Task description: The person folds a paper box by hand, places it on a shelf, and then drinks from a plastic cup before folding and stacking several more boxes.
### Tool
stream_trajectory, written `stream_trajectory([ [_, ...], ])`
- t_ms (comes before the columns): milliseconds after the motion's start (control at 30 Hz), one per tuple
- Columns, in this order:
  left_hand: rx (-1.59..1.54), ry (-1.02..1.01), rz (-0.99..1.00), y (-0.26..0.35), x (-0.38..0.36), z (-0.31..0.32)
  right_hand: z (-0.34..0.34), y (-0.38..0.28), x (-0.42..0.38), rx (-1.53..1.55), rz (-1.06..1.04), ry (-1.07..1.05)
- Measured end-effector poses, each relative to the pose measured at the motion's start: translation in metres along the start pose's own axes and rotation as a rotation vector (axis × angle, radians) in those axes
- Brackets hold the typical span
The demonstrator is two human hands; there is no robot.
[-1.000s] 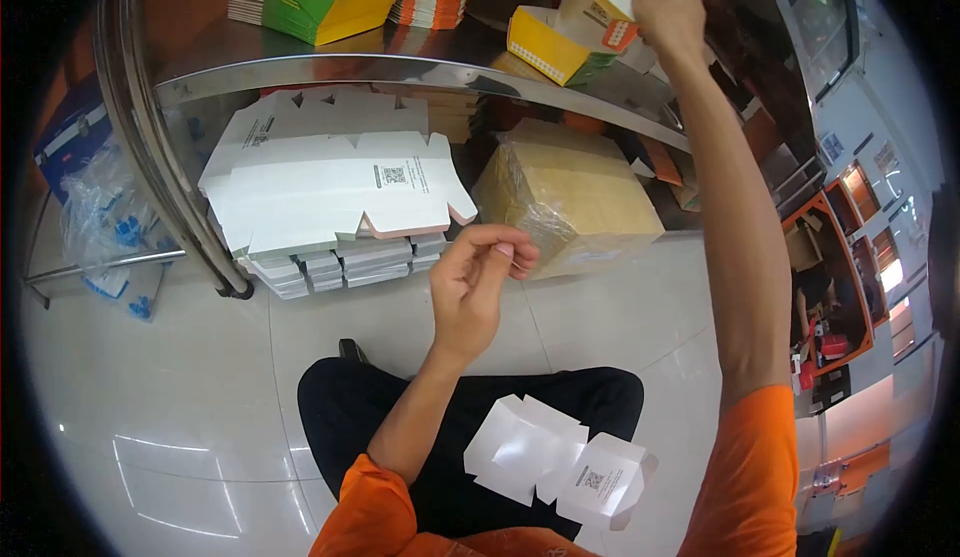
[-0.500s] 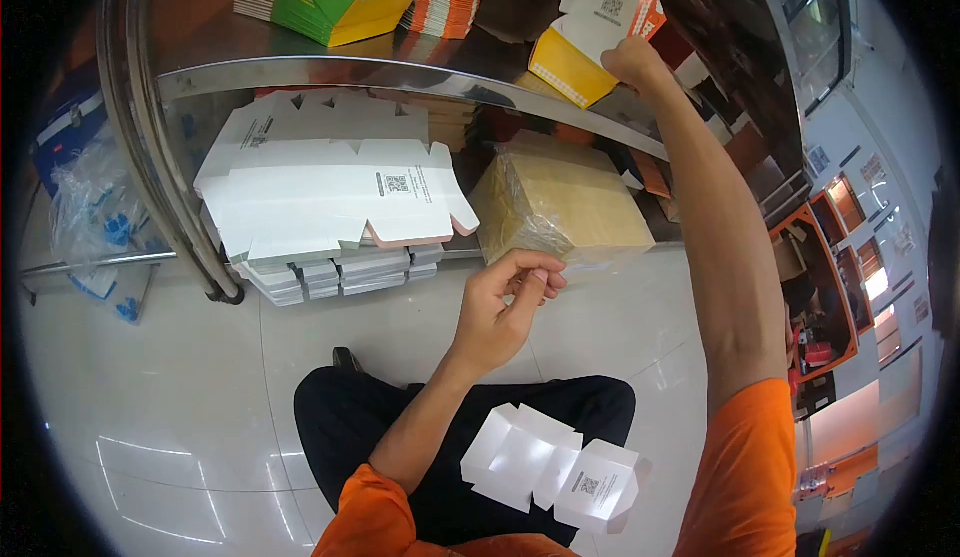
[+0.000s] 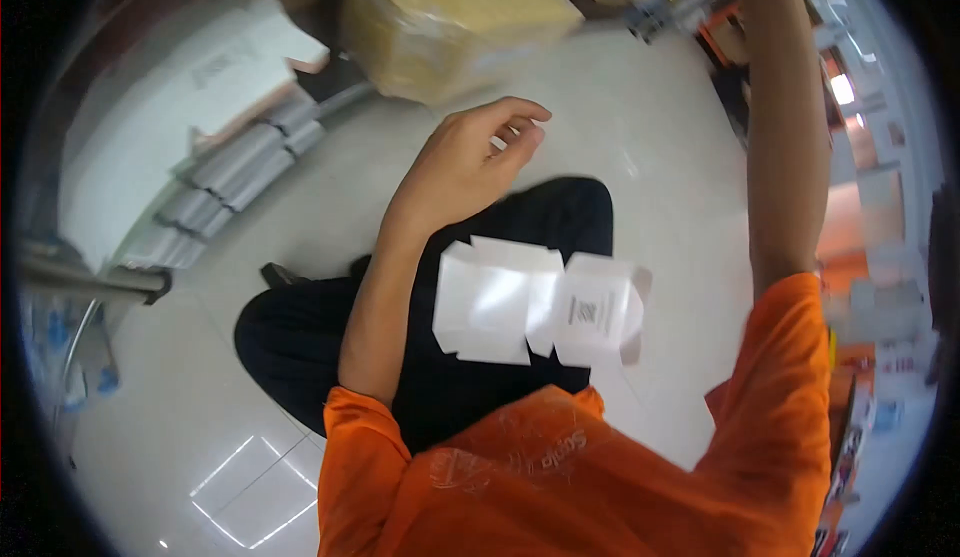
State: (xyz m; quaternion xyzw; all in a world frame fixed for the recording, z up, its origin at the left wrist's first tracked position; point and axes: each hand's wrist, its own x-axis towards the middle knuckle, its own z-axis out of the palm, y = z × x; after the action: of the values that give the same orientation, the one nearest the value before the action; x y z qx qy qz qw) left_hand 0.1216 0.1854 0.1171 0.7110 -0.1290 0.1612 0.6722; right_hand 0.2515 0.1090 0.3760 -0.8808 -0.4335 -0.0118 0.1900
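We rest the white carton (image 3: pixel 485 302) unfolded across our lap (image 3: pixel 430 392), seemingly to keep hands free. Our left hand (image 3: pixel 455 172) hovers near it, empty, its grip narrow. Our right arm (image 3: pixel 786 147) reaches past view; we cannot tell the right hand's grip.

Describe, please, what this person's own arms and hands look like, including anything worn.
The left sleeve and right sleeve are orange, ending near the elbows. Both forearms are bare, with no watch visible. The left hand is gloveless; the right hand is out of view.
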Motion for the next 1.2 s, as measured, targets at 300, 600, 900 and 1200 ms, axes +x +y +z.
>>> stream_trajectory([
  [300,0.541,-0.600,0.052,-0.079,-0.024,0.133,0.148,0.166,-0.380,0.096,0.774,-0.171],
  [600,0.398,-0.356,0.228,-0.100,-0.022,0.156,0.176,0.175,-0.370,0.399,0.783,0.187],
  [900,0.064,-0.228,-0.278,-0.078,0.003,0.107,0.170,0.155,-0.299,0.596,0.580,0.269],
  [1200,0.502,0.252,0.421,-0.063,-0.006,0.140,0.188,0.173,-0.309,0.347,0.619,0.135],
])
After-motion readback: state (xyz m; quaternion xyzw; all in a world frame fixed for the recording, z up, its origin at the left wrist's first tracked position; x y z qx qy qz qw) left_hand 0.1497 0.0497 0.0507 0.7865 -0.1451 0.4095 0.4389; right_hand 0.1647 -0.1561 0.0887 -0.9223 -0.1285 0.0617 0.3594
